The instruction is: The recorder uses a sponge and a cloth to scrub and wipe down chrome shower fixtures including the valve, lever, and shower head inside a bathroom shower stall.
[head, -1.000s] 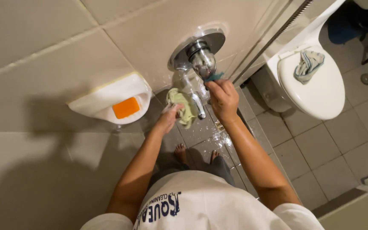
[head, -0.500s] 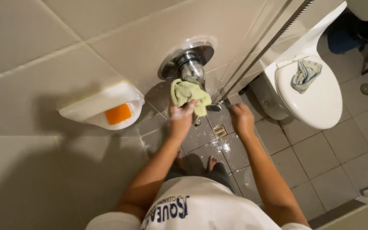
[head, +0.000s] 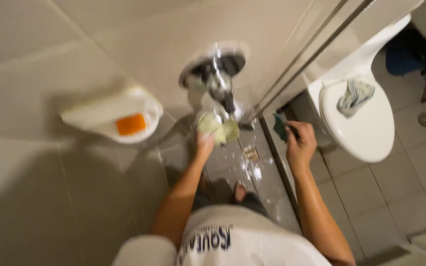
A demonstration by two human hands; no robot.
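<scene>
While the frame is blurred from head motion, I read the left hand (head: 204, 146) as bunched around the yellow-green cloth (head: 216, 129), pressing it to the lower end of the chrome shower fitting (head: 216, 79), same grip as half a second ago. Change is on the right: right hand (head: 299, 143) has come off the fitting, now out by the glass door edge (head: 299, 59), fingers curled on a dark green pad (head: 279, 127). I judge scrubbing has given way to wiping. Foam flecks sit near the floor drain (head: 251, 152). Soap dish (head: 117, 118) with orange sponge (head: 130, 124), and toilet (head: 358, 113), untouched.
</scene>
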